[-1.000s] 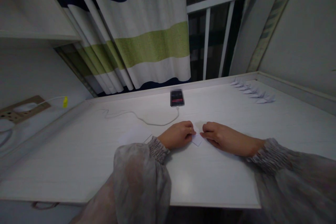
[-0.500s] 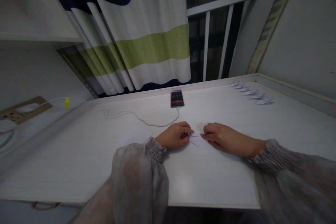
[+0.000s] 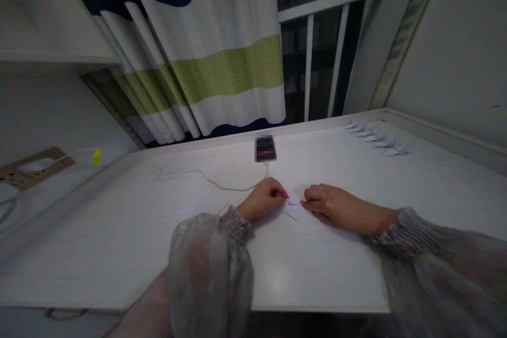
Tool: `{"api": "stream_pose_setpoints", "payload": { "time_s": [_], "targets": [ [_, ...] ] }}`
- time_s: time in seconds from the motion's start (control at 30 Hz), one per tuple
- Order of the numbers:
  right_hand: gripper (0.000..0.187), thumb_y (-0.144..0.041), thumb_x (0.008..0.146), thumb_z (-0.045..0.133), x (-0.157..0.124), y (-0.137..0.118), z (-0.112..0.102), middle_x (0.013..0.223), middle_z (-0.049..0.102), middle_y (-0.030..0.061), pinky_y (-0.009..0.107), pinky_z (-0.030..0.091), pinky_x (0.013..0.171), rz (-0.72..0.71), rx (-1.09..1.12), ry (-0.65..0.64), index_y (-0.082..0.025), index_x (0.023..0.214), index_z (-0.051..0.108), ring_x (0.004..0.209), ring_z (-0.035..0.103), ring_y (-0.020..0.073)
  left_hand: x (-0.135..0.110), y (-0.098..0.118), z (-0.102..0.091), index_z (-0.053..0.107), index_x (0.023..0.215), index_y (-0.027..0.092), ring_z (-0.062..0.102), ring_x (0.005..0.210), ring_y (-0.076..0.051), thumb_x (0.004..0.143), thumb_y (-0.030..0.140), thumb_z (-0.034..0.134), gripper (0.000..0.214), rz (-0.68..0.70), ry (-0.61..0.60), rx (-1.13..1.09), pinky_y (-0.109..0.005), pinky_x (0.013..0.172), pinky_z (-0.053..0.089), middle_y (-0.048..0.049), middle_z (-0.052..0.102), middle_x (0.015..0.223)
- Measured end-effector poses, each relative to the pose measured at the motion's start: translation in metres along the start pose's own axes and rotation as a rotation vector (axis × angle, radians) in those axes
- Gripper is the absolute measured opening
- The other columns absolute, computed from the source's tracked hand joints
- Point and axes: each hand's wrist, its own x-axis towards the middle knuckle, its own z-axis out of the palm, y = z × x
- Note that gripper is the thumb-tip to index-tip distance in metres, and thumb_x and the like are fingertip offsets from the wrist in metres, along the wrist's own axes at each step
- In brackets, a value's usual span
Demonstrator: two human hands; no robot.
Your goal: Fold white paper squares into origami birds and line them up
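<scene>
A small folded piece of white paper (image 3: 293,209) lies on the white table (image 3: 317,269), between my two hands. My left hand (image 3: 264,199) rests curled on the table, its fingertips pressed onto the paper's left edge. My right hand (image 3: 330,204) lies on the paper's right side, fingers bent and pinching its edge. Both wrists are covered by gathered grey sleeves.
A small dark device (image 3: 265,148) sits behind my hands with a white cable (image 3: 206,178) running left toward a wall socket (image 3: 27,169). A row of several folded white paper shapes (image 3: 376,139) lies at the back right. A flat paper sheet (image 3: 202,206) lies left of my left wrist.
My left hand has slid slightly left and back along the paper's edge, uncovering more of the paper. My right hand has stayed where it was.
</scene>
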Motion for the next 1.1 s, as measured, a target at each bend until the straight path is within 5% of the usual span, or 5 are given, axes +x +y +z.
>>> {"api": "stream_pose_setpoints", "payload": {
  "time_s": [0.67, 1.1],
  "targets": [
    [0.028, -0.017, 0.085, 0.035, 0.0030, -0.0032, -0.0057, 0.075, 0.055, 0.0066, 0.029, 0.037, 0.066, 0.000, -0.003, -0.050, -0.014, 0.076, 0.061, 0.071, 0.049, 0.0158, 0.0040, 0.0094, 0.0036, 0.061, 0.065, 0.009, 0.048, 0.058, -0.009, 0.063, 0.011, 0.055, 0.007, -0.114, -0.027, 0.138, -0.021, 0.054, 0.040, -0.0017, 0.055, 0.065],
    [0.025, -0.016, 0.084, 0.038, 0.0024, -0.0038, -0.0064, 0.077, 0.056, 0.0069, 0.029, 0.039, 0.068, 0.000, -0.026, -0.069, -0.014, 0.078, 0.062, 0.074, 0.050, 0.0164, 0.0020, 0.0035, 0.0005, 0.058, 0.067, 0.010, 0.045, 0.061, -0.008, 0.068, 0.016, 0.053, 0.008, -0.017, -0.046, 0.157, -0.021, 0.057, 0.039, -0.0019, 0.050, 0.073]
  ]
}}
